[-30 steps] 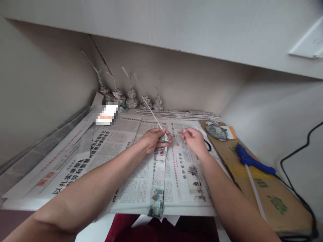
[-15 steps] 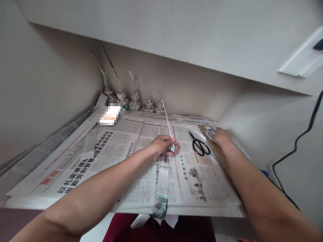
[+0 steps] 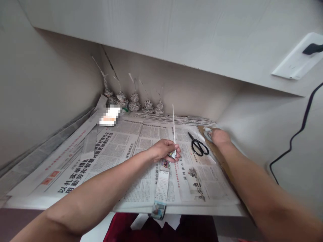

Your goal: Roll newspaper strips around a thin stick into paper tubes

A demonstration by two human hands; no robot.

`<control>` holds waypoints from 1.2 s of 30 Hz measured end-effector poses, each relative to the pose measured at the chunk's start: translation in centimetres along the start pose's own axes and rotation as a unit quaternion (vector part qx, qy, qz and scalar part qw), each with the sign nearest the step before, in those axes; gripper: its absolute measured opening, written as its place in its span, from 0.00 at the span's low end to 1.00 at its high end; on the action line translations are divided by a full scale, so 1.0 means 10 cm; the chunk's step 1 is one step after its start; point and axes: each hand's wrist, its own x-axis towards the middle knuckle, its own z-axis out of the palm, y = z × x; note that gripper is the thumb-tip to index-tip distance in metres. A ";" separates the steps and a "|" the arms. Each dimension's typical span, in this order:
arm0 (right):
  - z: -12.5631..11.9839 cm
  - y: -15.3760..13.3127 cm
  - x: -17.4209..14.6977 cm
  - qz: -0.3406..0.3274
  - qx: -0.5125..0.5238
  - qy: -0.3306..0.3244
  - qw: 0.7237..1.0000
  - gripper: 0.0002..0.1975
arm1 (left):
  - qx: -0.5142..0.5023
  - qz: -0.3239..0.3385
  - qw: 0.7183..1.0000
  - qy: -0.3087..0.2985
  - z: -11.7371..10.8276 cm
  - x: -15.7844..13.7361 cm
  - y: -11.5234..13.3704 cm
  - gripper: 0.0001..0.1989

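My left hand (image 3: 168, 150) is closed, pinching a paper strip whose upper end is rolled into a thin white tube (image 3: 173, 124). Below the fingers the flat printed part of the strip (image 3: 162, 186) runs down over the table's front edge. My right hand (image 3: 220, 136) reaches to the back right, fingers closed on a crumpled grey-white wad (image 3: 208, 134); whether it is cloth or paper I cannot tell. That wad rests on a brown cardboard piece (image 3: 202, 128). Black-handled scissors (image 3: 199, 147) lie between my two hands, touched by neither.
Newspaper sheets (image 3: 121, 151) cover the table. Several woven paper gourds (image 3: 134, 102) stand along the back wall, beside a bundle of thin paper rods (image 3: 181, 119). A pixelated bright object (image 3: 110, 115) lies at left. A black cable (image 3: 299, 131) hangs at right; an overhanging panel (image 3: 161, 30) is above.
The rolled tube in my left hand has swung from leaning left to nearly upright. My left hand is slightly lower. My right hand stays at the wad, shifted a little.
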 end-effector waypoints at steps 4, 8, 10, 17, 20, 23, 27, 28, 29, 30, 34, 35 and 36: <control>-0.04 -0.09 -0.05 0.016 -0.051 -0.040 0.998 0.17 | 0.008 -0.004 1.000 -0.014 0.00 -0.01 0.01 0.17; -0.13 -0.17 -0.07 0.059 -0.067 -0.053 0.995 0.25 | 0.007 -0.014 1.000 -0.024 0.00 -0.02 0.02 0.18; -0.20 -0.27 -0.12 0.085 -0.070 -0.002 0.994 0.27 | 0.008 -0.013 1.000 -0.026 0.01 -0.03 0.02 0.18; -0.28 -1.03 -0.71 -0.035 0.387 -0.099 0.916 0.16 | 0.024 -0.011 0.999 -0.023 0.00 -0.02 0.00 0.20; -0.21 -1.27 -0.97 -0.082 0.627 -0.285 0.720 0.17 | 0.030 -0.002 0.999 -0.022 -0.01 -0.02 0.01 0.21; -0.11 -1.31 -1.11 -0.110 0.702 -0.352 0.609 0.20 | 0.039 0.004 0.999 -0.029 -0.02 -0.02 0.02 0.23; 0.03 -1.26 -1.14 -0.114 0.718 -0.376 0.574 0.21 | 0.050 0.006 0.998 -0.032 -0.03 0.00 -0.01 0.22; 0.06 -1.25 -1.13 -0.110 0.722 -0.375 0.571 0.20 | 0.054 0.006 0.998 -0.029 -0.03 0.01 -0.03 0.22; 0.08 -1.24 -1.12 -0.106 0.726 -0.375 0.567 0.20 | 0.059 0.006 0.998 -0.024 -0.03 0.02 -0.05 0.22; 0.10 -1.24 -1.12 -0.102 0.730 -0.373 0.563 0.19 | 0.065 0.007 0.998 -0.020 -0.03 0.03 -0.07 0.22; 0.12 -1.26 -1.11 -0.096 0.742 -0.365 0.554 0.17 | 0.085 0.011 0.996 -0.011 -0.03 0.05 -0.09 0.22; 0.13 -1.27 -1.10 -0.096 0.742 -0.363 0.555 0.17 | 0.088 0.011 0.996 -0.011 -0.03 0.05 -0.09 0.22; 0.13 -1.27 -1.10 -0.094 0.742 -0.360 0.557 0.17 | 0.090 0.009 0.996 -0.011 -0.03 0.04 -0.08 0.22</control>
